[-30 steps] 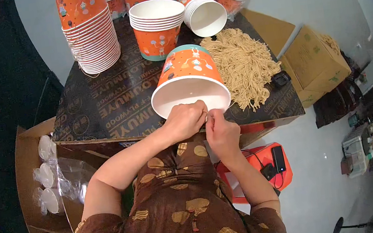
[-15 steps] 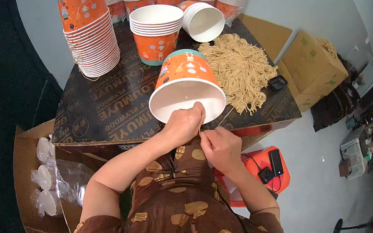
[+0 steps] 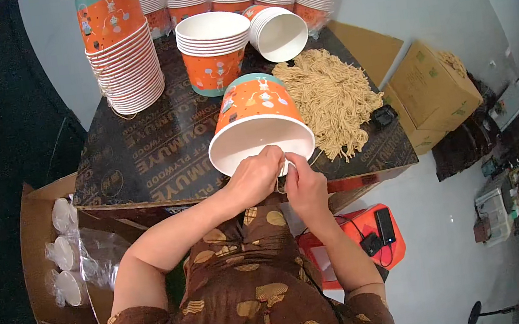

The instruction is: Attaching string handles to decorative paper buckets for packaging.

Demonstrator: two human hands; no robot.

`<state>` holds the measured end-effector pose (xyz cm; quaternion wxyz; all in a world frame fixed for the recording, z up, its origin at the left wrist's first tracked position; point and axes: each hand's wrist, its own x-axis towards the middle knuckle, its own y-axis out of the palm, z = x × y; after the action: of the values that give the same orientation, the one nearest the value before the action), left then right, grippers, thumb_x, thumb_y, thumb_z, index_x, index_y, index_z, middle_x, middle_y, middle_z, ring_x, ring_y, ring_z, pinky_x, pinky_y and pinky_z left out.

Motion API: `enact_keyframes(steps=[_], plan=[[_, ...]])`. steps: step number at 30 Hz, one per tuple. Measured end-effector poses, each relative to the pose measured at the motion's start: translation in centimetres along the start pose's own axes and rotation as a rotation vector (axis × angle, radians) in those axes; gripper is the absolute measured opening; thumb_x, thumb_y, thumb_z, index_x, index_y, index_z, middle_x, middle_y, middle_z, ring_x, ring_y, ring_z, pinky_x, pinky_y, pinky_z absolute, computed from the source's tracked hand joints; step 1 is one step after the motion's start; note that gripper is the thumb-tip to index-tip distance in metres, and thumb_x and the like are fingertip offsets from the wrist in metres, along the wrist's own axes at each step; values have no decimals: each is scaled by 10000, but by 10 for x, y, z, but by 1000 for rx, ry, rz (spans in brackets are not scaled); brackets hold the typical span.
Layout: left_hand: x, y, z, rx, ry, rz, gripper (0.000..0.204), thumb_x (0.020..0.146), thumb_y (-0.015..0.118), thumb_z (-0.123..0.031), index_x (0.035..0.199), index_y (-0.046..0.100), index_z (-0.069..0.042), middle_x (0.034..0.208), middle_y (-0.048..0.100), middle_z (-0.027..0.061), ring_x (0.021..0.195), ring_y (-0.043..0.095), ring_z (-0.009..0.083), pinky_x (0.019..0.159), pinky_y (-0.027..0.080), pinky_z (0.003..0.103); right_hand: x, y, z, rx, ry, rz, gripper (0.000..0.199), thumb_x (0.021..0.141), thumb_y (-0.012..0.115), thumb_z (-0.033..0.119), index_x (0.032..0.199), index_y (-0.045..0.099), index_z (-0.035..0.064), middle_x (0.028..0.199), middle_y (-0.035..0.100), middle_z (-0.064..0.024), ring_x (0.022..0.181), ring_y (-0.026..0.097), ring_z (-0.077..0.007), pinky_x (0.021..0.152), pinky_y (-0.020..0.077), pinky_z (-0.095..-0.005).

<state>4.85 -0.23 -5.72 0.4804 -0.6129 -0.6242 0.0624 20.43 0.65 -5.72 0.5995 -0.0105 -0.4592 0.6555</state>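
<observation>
Though dark, tabletop (image 3: 179, 149) above pale floor (image 3: 425, 222)

Bucket (image 3: 257, 106) on table (image 3: 160, 152), string pile (image 3: 330, 100) right, stacked buckets (image 3: 214, 56) behind; carton (image 3: 37, 257) left

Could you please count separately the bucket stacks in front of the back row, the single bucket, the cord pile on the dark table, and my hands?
Bucket stacks: 3 (inverted stack, upright stack, sideways stack)
Single bucket: 1
Cord pile: 1
Hands: 2 (left hand, right hand)
Total: 7
</observation>
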Motion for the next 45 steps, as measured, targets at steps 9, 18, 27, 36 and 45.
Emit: enact_keyframes(steps=[9, 18, 27, 36, 45], plan=[[-5, -3, -3, 92, 167, 62, 378, 746, 590, 66, 1063, 389, 18, 951, 540, 240, 753, 623, 444, 600, 532, 459, 19, -15, -3, 386, 224, 298, 207, 950, 527, 67, 1116, 641, 19, 695, 654, -176, 559, 662, -246, 544, 509, -378], [-2, -4, 3, -130, 65, 0, 184, 859, 593, -6, 980, 455, 8, 818, 618, 237, 780, 639, 441, 639, 508, 478, 19, -19, -2, 395, 269, 346, 142, 964, 524, 72, 1003, 638, -3, 646, 620, -90, 536, 617, -145, 518, 480, -307], [2, -16, 0, -190, -79, 80, 90, 880, 633, -29, 926, 563, 3, 848, 641, 181, 808, 648, 373, 688, 515, 401, 11, -14, -2, 344, 237, 253, 105, 958, 547, 95, 932, 596, 7, 611, 627, -134, 551, 662, -231, 535, 496, -363], [6, -12, 0, -193, -100, 20, 101, 869, 642, -36, 912, 568, 18, 785, 627, 180, 743, 644, 332, 668, 505, 395, 11, -9, -1, 290, 231, 215, 82, 957, 536, 95, 952, 588, 32, 607, 620, -149, 573, 663, -290, 551, 495, -405], [15, -20, -1, -438, -427, 205, 69, 944, 602, -49, 966, 601, 17, 725, 562, 4, 586, 491, 51, 499, 422, 249, 6, 0, -11, 204, 238, 193, 87, 888, 626, 110, 947, 586, 60, 654, 630, -185, 641, 649, -391, 571, 487, -482]])
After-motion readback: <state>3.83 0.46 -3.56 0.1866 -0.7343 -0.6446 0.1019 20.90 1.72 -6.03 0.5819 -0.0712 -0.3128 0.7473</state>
